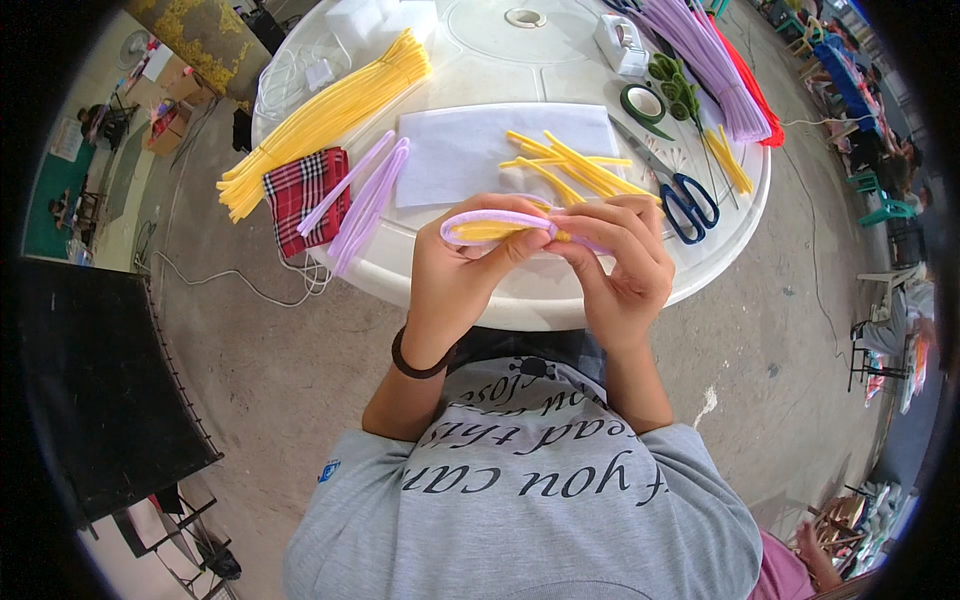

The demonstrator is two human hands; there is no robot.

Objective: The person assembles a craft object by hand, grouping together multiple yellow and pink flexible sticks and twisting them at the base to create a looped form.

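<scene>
Above the near edge of the white round table [540, 312], my two hands hold looped purple and yellow pipe cleaners [490, 228] between them. My left hand [455, 270] pinches the purple loop, which has a yellow one inside it. Close beside it, the fingers of my right hand [630, 260] are closed on the gathered end, where a bit of yellow wraps round. Just beyond lie short yellow pipe cleaners [580, 165], partly on a white sheet [440, 150]. Folded purple pipe cleaners [372, 205] rest to the left on a red plaid cloth [310, 185].
A long yellow pipe cleaner bundle [330, 115] lies at left. On the right are dark-handled scissors [690, 208], green tape [645, 103], a white tape dispenser [622, 45], green coiled pieces [675, 88] and a purple bundle [710, 65]. A white cable [230, 292] trails across the floor.
</scene>
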